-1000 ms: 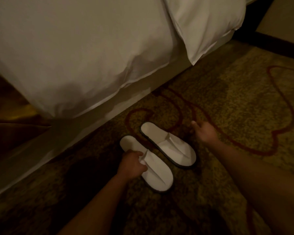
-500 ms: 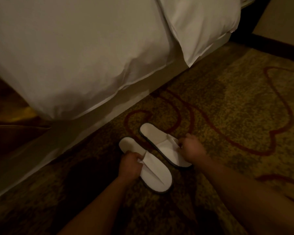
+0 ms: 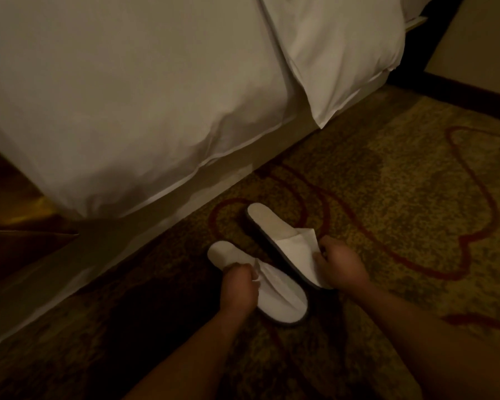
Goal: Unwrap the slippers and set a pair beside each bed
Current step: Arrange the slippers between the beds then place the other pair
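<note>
1. Slippers, a white pair, lie on the carpet close beside the bed. Their heels point toward it, and both hands are on them.
2. The left hand has its fingers curled, pinching the folded edge of the upper of the nearer slipper. The toe part lies just to the right of these fingers.
3. The right hand grips the upper of the farther slipper. Its fingers are closed on the cloth and lift it off the sole, so the mouth stands open.
4. I judge that they are very light and soft: thin cloth on a thin sole, which will bend easily and may slide on the carpet when pulled.
5. The best place to hold seems to be the free edge of the upper, while the sole stays flat on the floor. A hard pull could tear or crease the cloth.
</note>
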